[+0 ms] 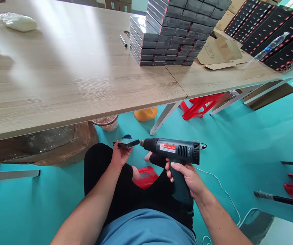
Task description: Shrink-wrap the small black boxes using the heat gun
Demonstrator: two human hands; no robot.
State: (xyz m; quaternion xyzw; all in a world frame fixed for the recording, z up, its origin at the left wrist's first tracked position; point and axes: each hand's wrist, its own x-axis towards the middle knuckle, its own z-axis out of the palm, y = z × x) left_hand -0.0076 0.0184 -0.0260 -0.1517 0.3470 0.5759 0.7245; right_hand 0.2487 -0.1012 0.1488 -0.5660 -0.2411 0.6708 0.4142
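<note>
Over my lap, my left hand (pixel 120 154) grips a small flat black box (pixel 126 143) from below, its top shiny as if in clear film. My right hand (pixel 184 173) is wrapped round the handle of a dark heat gun (pixel 173 149) with a red and white label. The gun lies level, its metal nozzle pointing left at the box's right end, a small gap apart. Whether the gun is switched on cannot be seen. On the table stands a stepped stack of similar black boxes (pixel 172 37).
The wooden table (pixel 85 85) runs across in front of my knees. On it lie a pen (pixel 123 41), a white plastic bundle (pixel 17 22) and flattened cardboard (pixel 219 52). A white cord (pixel 223 189) trails on the floor at right. Below are a bin (pixel 108 124) and a carton (pixel 49 146).
</note>
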